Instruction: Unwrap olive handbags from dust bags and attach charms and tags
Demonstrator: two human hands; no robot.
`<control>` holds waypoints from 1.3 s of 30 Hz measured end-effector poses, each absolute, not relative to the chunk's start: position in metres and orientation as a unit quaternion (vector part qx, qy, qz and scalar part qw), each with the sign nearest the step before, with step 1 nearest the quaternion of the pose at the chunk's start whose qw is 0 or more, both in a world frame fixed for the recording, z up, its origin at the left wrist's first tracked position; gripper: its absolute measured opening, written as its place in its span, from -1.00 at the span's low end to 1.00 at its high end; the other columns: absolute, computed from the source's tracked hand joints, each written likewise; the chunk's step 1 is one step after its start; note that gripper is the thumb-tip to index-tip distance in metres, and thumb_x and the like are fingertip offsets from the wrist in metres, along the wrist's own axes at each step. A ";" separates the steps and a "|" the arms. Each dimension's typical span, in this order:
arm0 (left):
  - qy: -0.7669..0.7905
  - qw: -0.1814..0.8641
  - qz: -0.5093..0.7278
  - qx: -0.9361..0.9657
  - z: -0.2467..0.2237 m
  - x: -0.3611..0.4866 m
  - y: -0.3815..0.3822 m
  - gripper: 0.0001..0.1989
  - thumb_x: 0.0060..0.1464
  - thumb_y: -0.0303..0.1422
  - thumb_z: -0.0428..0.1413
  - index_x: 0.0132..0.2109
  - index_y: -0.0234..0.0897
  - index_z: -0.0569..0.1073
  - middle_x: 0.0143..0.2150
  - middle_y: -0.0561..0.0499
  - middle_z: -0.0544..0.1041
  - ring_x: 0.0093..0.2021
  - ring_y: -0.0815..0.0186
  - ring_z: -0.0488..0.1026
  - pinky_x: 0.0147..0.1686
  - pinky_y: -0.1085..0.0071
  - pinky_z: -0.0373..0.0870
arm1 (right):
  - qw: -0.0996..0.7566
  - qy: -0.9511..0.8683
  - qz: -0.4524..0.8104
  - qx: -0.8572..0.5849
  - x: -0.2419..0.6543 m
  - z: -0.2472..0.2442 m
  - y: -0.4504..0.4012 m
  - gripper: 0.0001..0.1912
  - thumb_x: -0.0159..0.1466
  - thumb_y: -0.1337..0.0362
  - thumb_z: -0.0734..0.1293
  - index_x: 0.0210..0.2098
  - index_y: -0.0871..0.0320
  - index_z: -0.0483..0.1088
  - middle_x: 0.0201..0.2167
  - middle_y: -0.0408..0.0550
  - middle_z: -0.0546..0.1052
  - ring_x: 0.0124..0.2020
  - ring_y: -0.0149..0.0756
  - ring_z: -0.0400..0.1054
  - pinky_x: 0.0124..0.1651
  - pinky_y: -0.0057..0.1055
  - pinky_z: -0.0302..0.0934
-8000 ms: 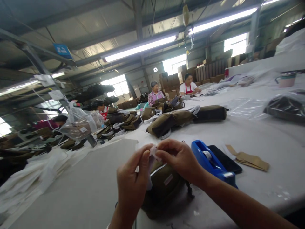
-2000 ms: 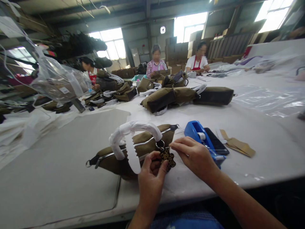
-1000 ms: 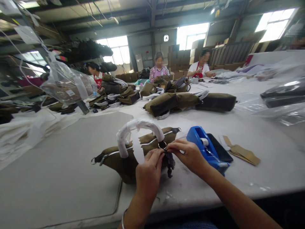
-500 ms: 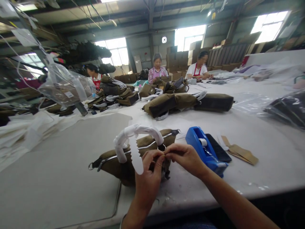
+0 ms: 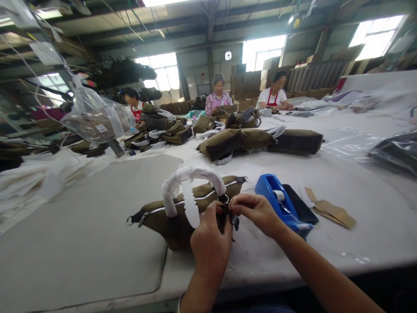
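An olive handbag (image 5: 177, 228) stands upright on the table, its silver zipper (image 5: 203, 197) running along the top. White wrapping covers its arched handle (image 5: 208, 174), and a notched white strip (image 5: 190, 202) hangs from it. At the handle's right base, by a metal ring (image 5: 225, 199), my left hand (image 5: 211, 237) pinches a small dark piece whose kind I cannot make out. My right hand (image 5: 256, 211) has thumb and index finger pressed together at the same spot; what lies between them is too small to tell.
A blue tape dispenser (image 5: 280, 202) stands right of my hands, beside a black flat object (image 5: 301, 204) and brown paper tags (image 5: 335, 212). More olive bags (image 5: 241, 141) lie farther back. Several people sit across the table. Clear plastic (image 5: 397, 150) lies at the right.
My left hand has shifted slightly right and turned, its fingers now around the dark piece. My right fingertips have moved a little away from the left ones. The view has shifted slightly.
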State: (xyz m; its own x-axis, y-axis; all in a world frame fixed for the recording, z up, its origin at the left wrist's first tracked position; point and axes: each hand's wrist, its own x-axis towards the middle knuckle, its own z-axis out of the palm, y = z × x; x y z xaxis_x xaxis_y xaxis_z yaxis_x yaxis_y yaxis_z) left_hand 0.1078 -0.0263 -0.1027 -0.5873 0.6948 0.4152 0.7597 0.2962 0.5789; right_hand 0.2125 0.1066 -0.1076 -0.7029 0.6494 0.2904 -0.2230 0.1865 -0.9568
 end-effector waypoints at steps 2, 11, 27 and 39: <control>-0.799 -0.008 -0.410 -0.440 -0.097 0.104 -0.028 -0.71 0.16 -0.39 0.20 0.03 -0.11 0.41 -0.17 0.10 0.62 -0.25 0.23 0.60 -0.28 0.36 0.46 | 0.364 -0.730 0.556 -0.157 0.216 -0.103 0.106 -0.91 0.24 0.22 0.49 -0.30 0.11 0.59 -0.36 -0.10 0.59 -0.33 -0.30 0.45 -0.24 -0.41 0.37; -0.751 -0.112 -0.482 -0.438 -0.088 0.092 -0.034 -0.77 0.16 -0.27 0.14 -0.05 -0.20 0.51 -0.24 0.00 0.59 -0.33 0.27 0.55 -0.29 0.36 0.50 | 0.414 -0.864 0.256 -0.130 0.223 -0.094 0.093 -0.83 0.36 0.48 0.29 -0.24 0.14 0.49 0.13 0.05 0.48 0.11 -0.16 0.44 0.12 -0.26 0.39; -0.752 -0.080 -0.461 -0.464 -0.101 0.094 -0.037 -0.80 0.20 -0.28 0.17 -0.04 -0.13 0.52 -0.14 0.01 0.60 -0.17 0.22 0.56 -0.17 0.30 0.53 | 0.393 -0.870 0.257 -0.149 0.214 -0.092 0.085 -0.76 0.39 0.48 0.21 -0.18 0.15 0.49 0.12 0.07 0.50 0.04 -0.17 0.50 0.10 -0.30 0.43; -0.717 -0.023 -0.492 -0.494 -0.108 0.095 -0.038 -0.83 0.21 -0.36 0.18 -0.05 -0.15 0.55 -0.14 0.02 0.62 -0.18 0.26 0.58 -0.16 0.36 0.56 | 0.409 -0.869 0.233 -0.151 0.212 -0.096 0.083 -0.73 0.38 0.51 0.20 -0.20 0.17 0.52 0.06 0.08 0.54 0.00 -0.18 0.51 0.07 -0.31 0.44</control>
State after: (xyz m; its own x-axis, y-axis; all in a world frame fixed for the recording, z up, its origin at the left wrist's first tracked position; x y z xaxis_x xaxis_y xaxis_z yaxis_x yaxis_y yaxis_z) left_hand 0.0950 -0.0376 -0.1078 -0.5101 0.7315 0.4524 0.6854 0.0280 0.7276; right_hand 0.2119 0.0831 -0.0963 -0.6204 0.4532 0.6401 0.0718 0.8455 -0.5291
